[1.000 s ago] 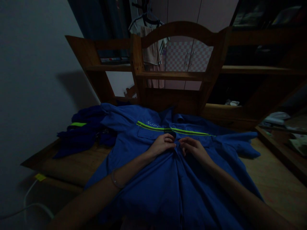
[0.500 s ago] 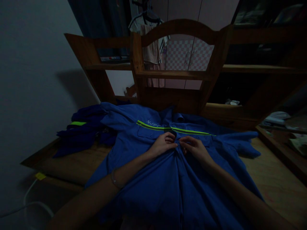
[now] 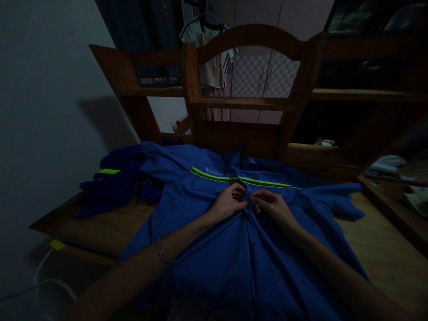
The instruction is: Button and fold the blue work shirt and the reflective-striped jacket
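A blue work shirt with a yellow-green reflective stripe across the chest lies spread front-up on a wooden table. My left hand and my right hand meet at the shirt's front opening just below the stripe. Both have their fingers curled and pinching the cloth edges of the placket. A thin bracelet sits on my left wrist. What lies between the fingertips is too dark to make out.
A second dark blue garment with a reflective patch is bunched at the table's left rear. A wooden shelf unit rises right behind the shirt. Clothes hang beyond it. A white cable runs down at lower left.
Both hands stay at the shirt's front opening, with only slight finger movement. The view has shifted a little.
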Demonstrator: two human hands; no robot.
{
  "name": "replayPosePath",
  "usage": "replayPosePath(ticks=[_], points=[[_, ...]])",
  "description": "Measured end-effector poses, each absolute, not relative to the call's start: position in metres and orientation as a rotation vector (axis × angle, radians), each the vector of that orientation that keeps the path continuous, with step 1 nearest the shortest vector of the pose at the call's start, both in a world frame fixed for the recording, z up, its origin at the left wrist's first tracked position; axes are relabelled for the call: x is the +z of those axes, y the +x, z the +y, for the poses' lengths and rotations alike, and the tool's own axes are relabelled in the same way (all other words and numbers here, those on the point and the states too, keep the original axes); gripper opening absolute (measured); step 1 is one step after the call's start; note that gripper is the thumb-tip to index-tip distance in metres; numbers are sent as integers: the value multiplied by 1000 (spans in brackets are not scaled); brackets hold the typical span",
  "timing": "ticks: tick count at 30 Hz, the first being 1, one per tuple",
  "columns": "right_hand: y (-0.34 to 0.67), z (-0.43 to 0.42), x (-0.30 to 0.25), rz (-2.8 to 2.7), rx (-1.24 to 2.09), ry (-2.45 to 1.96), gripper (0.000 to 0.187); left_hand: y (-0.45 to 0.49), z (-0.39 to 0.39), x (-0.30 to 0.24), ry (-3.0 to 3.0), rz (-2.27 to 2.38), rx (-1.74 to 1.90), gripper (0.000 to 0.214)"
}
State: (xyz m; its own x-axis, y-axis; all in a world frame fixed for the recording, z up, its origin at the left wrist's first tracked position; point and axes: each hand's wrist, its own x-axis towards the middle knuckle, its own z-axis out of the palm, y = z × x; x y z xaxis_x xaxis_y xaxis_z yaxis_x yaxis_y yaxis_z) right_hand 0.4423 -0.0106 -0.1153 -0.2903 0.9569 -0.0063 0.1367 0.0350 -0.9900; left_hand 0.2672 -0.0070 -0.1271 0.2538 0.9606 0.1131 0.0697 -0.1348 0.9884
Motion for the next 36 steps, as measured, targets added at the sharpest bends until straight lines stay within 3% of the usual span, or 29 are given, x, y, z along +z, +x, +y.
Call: replayPosePath(ticks=[36], points=[[443,-8,-119,-1441,1392,-1166,26,266,-5,-130,1658,1053,1081,19]])
